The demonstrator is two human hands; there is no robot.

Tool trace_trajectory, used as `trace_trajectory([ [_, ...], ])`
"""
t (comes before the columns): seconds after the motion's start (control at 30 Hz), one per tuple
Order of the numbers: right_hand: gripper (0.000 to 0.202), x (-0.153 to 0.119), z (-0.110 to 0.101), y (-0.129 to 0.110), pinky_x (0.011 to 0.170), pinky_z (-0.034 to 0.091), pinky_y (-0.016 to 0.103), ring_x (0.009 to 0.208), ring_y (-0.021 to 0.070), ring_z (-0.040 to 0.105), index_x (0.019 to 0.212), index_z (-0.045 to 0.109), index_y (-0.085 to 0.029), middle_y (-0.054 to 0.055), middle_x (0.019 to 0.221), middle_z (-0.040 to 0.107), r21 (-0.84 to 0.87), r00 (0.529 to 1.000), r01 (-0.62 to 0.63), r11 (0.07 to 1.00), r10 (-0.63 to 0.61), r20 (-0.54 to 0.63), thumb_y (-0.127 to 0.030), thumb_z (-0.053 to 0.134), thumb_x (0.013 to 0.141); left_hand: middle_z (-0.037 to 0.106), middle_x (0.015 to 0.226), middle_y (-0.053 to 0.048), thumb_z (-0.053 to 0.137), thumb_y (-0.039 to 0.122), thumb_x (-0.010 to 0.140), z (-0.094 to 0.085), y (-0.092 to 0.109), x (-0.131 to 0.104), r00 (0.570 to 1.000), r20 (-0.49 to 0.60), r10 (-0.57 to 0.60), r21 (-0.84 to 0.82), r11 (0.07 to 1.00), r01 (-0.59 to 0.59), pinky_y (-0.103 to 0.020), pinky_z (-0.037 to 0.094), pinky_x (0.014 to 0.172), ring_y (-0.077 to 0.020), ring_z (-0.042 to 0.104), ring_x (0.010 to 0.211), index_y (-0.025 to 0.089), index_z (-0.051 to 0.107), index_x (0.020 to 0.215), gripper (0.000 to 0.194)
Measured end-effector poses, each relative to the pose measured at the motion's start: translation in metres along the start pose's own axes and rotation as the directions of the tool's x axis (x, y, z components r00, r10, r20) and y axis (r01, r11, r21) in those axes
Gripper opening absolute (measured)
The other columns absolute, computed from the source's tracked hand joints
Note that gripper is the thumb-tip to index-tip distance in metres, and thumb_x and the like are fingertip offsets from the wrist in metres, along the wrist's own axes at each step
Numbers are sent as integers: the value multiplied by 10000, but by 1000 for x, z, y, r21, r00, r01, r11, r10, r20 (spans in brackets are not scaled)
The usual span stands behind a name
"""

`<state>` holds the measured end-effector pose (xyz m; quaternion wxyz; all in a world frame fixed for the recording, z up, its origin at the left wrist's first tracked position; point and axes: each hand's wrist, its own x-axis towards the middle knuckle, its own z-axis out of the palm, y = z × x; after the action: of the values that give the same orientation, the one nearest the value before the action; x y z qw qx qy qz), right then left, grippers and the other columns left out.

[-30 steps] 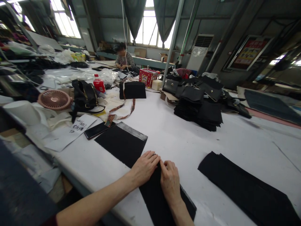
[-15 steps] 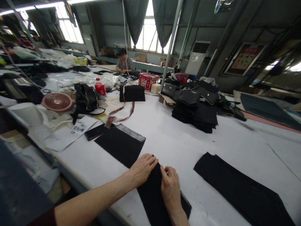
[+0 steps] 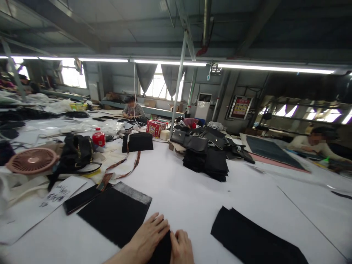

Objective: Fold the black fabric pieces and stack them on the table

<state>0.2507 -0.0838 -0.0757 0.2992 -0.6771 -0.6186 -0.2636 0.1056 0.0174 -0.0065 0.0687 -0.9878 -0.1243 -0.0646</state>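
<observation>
My left hand (image 3: 150, 234) lies with its fingers stretched out on the upper end of a black fabric piece (image 3: 162, 250) at the bottom of the view. Close beside it, my right hand (image 3: 181, 246) has curled fingers, with the fabric's right edge at its thumb side. The lower part of this piece falls outside the picture. To the left, a flat black panel (image 3: 112, 212) with a whitish strip on its far edge reaches under my left forearm. More black fabric (image 3: 253, 234) rests apart on the right.
Beyond stand a stack of black pieces (image 3: 206, 161), a black bag (image 3: 139, 142), a red box (image 3: 155, 128) and a red bottle (image 3: 98, 137). Left lie a pink fan (image 3: 33, 160), a dark flat case (image 3: 82, 200) and a paper with handwriting (image 3: 59, 194). Other people sit at distant tables.
The view has tilted up, so the table and my hands appear lower and more of the ceiling shows. Both hands stay at the black fabric piece in much the same pose.
</observation>
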Motion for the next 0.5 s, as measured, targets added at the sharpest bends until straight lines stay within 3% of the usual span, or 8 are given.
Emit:
trace_trajectory([
  [0.13,379,8,-29,-9,697,424,342,786,214,527,1051,608,-215,61,853,567,102,987,-92,991,78,139,15,414,823,575,1244,-100,525,271,884,-12,4,3,1000,31,1,8,1000,-1,-391,265,1091,-253,465,1199,142,489,1310,447],
  [0.23,355,8,-44,-7,734,431,344,832,218,522,1074,616,-208,67,878,567,134,973,-115,984,85,213,-13,406,863,571,1214,-87,555,206,837,-15,9,1,1000,11,-11,-11,1000,11,-389,252,1091,-237,466,1179,178,429,1362,540],
  [0.33,328,4,-48,-2,754,432,346,860,219,510,1094,621,-184,78,909,563,155,960,-129,979,85,266,-44,409,886,556,1205,-79,540,181,847,-14,11,-2,1000,-19,-1,-7,1000,1,-396,240,1089,-230,457,1179,223,411,1373,543],
  [0.5,344,-3,-50,4,761,430,342,875,215,500,1122,620,-176,82,924,558,162,955,-126,979,75,288,-56,387,899,548,1197,-86,536,187,855,-13,13,-1,998,-44,35,44,998,-33,-402,220,1095,-243,438,1183,199,457,1325,477],
])
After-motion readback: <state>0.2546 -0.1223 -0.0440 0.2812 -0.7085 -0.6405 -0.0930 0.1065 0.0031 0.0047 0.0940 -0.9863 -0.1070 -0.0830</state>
